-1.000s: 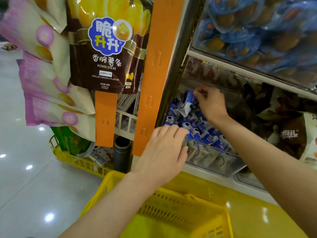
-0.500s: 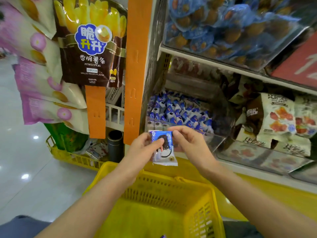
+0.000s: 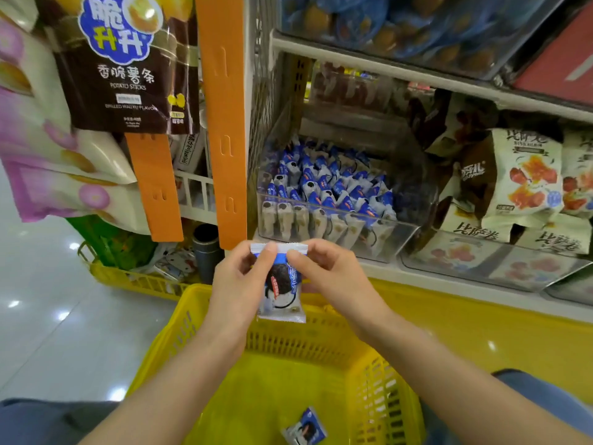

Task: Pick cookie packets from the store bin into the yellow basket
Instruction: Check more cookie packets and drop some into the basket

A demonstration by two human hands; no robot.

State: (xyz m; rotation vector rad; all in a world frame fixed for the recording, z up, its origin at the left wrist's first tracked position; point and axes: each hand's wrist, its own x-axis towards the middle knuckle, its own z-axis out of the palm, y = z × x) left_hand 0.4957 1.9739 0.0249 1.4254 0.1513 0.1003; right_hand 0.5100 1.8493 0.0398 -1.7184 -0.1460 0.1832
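A blue and white cookie packet (image 3: 282, 287) hangs upright between my hands, above the far rim of the yellow basket (image 3: 382, 380). My left hand (image 3: 239, 284) pinches its top left edge and my right hand (image 3: 333, 277) pinches its top right edge. Another cookie packet (image 3: 305, 430) lies on the basket floor near me. Behind my hands, the clear store bin (image 3: 398, 234) on the shelf holds several more blue cookie packets (image 3: 324, 184).
Orange hanging strips (image 3: 221, 117) carry a brown potato-stick bag (image 3: 128, 65) and pink snack bags (image 3: 48, 162) at the left. A second yellow basket (image 3: 134, 277) stands on the shiny floor. Bins of other snacks (image 3: 526, 184) sit to the right.
My right hand drew a cookie packet out of the bin; both hands now hold it over the basket. The packet has come a little lower and nearer to me.
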